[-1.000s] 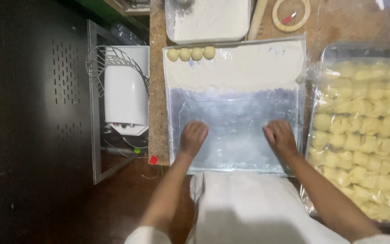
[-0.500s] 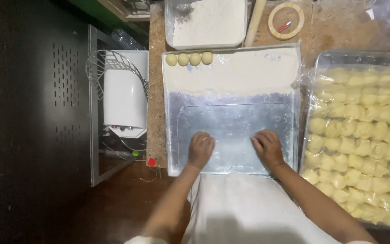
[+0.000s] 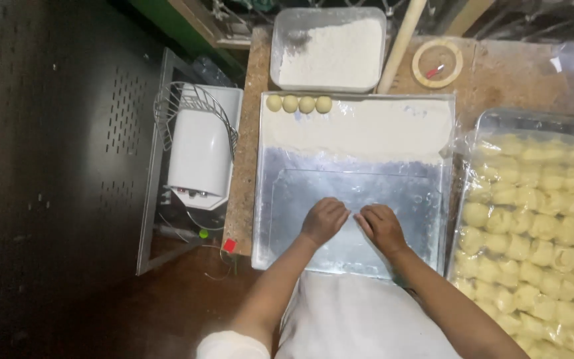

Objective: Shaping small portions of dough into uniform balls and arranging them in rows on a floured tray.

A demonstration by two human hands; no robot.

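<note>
A white appliance (image 3: 200,159) under a wire guard sits left of the counter (image 3: 242,193). On it lies a rectangular metal baking tray (image 3: 353,186) — long axis across, far half floured, four dough balls (image 3: 298,104) at its corner. Left hand (image 3: 324,220) and right hand (image 3: 381,227) press its bare sheen, fingers curled, grasping nothing visible. Bagged dough pieces (image 3: 539,219) are cut off rightward.

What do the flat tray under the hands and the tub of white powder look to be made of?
Flat tray: seemingly bare metal, likely aluminium, with a dull silvery sheen and a floury far end. Tub: apparently translucent plastic, with cloudy walls and rounded corners. Both hands, left and right, rest on the tray.
</note>
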